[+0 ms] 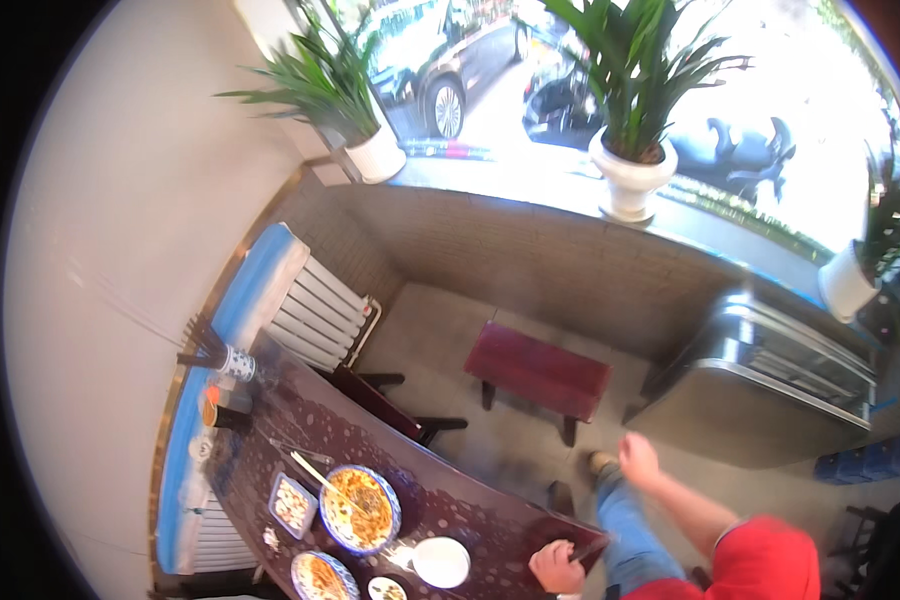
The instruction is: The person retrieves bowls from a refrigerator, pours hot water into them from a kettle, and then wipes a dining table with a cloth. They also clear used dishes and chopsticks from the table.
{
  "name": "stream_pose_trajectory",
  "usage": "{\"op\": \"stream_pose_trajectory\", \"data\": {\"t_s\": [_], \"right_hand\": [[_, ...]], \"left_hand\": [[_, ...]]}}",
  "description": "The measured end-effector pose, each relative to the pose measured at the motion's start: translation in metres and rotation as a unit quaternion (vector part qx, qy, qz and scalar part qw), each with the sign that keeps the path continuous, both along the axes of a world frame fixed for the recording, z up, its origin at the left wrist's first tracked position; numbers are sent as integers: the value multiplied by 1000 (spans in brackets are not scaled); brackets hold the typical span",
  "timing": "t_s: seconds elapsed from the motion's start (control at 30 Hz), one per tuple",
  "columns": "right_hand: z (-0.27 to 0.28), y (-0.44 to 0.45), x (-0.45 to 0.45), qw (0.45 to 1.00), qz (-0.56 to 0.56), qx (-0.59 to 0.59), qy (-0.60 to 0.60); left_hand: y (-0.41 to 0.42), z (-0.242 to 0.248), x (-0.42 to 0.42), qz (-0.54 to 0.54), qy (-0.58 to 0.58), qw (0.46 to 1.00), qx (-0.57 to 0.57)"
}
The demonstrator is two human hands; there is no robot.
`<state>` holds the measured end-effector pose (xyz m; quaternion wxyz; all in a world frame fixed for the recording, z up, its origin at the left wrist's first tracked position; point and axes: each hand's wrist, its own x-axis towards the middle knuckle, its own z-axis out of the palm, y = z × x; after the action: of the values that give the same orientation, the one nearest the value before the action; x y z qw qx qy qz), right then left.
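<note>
My left hand [557,568] is at the near corner of the dark red table [487,510], fingers bent, beside a small dark shape I cannot make out. Over the floor, my right hand [637,459] hangs with its fingers curled and nothing visible in it. Left of my left hand, a white plate [441,562] lies on the table. Further left, a blue-and-white bowl of food [360,510] has chopsticks [311,471] across its rim. Near it are a second patterned bowl [322,577], a small dish [387,589] and a plastic tray of food pieces [293,505].
A red bench [538,369] stands on the tiled floor, with a metal cabinet [742,405] to its right. A chopstick holder [238,364] and a dark cup [225,414] stand by the wall. Potted plants [634,176] line the window sill; a white radiator [319,307] is below left.
</note>
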<state>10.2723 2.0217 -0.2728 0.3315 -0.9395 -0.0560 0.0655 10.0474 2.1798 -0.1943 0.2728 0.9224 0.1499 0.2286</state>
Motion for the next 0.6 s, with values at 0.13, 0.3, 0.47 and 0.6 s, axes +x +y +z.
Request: {"op": "stream_pose_trajectory", "data": {"t_s": [0.13,0.3,0.47,0.6], "right_hand": [[-129,39,150,973,150,-162,66],[-203,99,337,953,92,-133,255],[-271,130,401,921,61,-14,385],[-276,151,375,879,42,75,468]], "left_hand": [[16,-9,100,97,138,985,29],[38,-17,129,133,183,974,26],[39,-30,130,155,188,969,43],[34,-30,118,169,216,960,55]]}}
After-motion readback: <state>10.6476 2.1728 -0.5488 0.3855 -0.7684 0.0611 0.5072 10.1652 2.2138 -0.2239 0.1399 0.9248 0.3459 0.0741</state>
